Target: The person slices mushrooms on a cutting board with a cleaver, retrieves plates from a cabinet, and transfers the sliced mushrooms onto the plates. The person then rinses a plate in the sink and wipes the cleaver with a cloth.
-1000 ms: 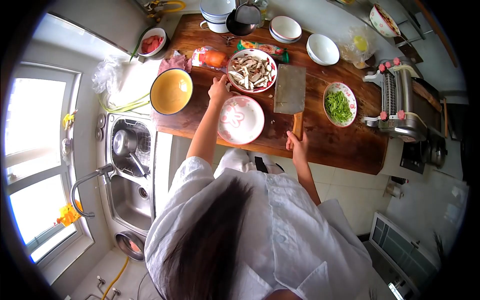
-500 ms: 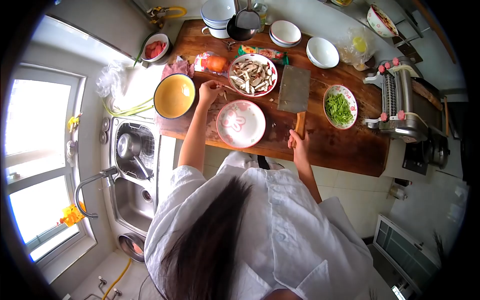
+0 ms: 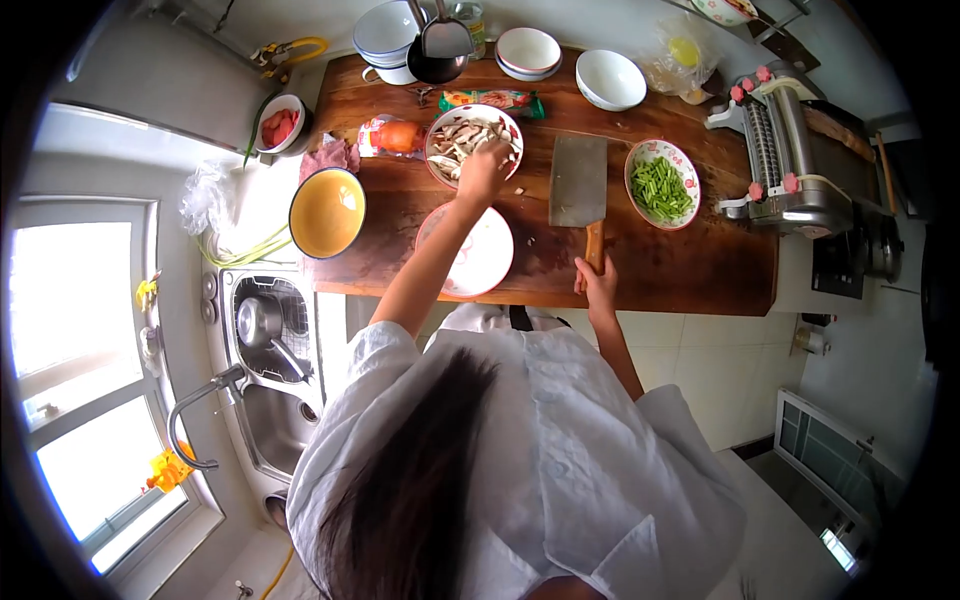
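My right hand [image 3: 598,282] is wrapped round the wooden handle of a cleaver [image 3: 578,180], whose broad blade lies flat on the wooden worktop. My left hand [image 3: 486,168] is over the right side of a bowl with a red-patterned rim [image 3: 431,165], at the sliced mushrooms [image 3: 457,140] inside it. The back of that hand hides its fingers, so I cannot see what they grip. Beneath the left forearm is a white plate with a pink rim [image 3: 485,262], partly covered by the arm. A few small scraps lie on the wood near the cleaver.
Chopped green vegetable pieces [image 3: 660,190] fill a bowl on the right, near a pasta machine [image 3: 780,150]. A yellow-lined bowl [image 3: 328,213] stands left by the sink [image 3: 275,425]. Packets [image 3: 392,136], white bowls [image 3: 611,80] and dark ladles [image 3: 437,65] line the back.
My left hand has moved right, from the worktop beside the mushroom bowl to over its contents. The right hand still grips the cleaver. The whole view has shifted slightly.
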Motion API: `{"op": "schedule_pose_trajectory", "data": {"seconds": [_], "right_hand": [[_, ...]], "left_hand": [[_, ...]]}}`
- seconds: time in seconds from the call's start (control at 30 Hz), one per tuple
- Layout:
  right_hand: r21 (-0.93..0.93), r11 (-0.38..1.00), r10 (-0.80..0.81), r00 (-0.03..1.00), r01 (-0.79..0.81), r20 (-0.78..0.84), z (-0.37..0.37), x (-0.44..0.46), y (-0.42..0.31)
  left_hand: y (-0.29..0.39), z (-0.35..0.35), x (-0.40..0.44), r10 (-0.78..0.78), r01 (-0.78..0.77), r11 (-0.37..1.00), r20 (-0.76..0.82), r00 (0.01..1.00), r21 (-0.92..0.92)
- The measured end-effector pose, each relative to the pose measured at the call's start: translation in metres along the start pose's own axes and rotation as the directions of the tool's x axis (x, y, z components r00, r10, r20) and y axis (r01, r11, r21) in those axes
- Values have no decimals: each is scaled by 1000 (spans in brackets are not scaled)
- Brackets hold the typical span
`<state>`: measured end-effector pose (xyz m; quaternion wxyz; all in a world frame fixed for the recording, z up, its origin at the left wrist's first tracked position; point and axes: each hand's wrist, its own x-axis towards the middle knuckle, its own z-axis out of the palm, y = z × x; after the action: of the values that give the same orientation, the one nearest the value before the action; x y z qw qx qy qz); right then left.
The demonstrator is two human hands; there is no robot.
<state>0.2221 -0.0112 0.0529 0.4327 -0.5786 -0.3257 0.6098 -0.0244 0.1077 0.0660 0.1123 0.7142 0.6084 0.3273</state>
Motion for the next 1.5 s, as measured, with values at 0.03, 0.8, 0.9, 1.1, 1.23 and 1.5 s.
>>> {"op": "schedule_pose_trajectory", "data": {"seconds": [0.03,0.8,0.9,1.1,1.23,1.5], "right_hand": [[-1,1000,8,1000,-8,-5,-5,-2,4],[-100,993,57,998,-56,6,-51,-19,28],[-293,956,10,1000,-12,-10,-67,-23,45],[-919,393,-221,974,41,-51,-51,-9,41],[-978,195,-222,975,78,33,-37,5,20],[-542,790,-2,885,286,465,57,-15,17]], "left_hand": [[6,10,-11,65,-74,996,151,986,54],[34,11,-56,-40,38,999,118,992,15],[22,-3,-106,-284,280,958,-63,957,-54],[-27,-40,-188,-569,602,798,-346,746,-14],[-46,-38,-208,-657,655,751,-2,754,-83],[-4,-63,-238,-823,719,468,43,566,-514]]}}
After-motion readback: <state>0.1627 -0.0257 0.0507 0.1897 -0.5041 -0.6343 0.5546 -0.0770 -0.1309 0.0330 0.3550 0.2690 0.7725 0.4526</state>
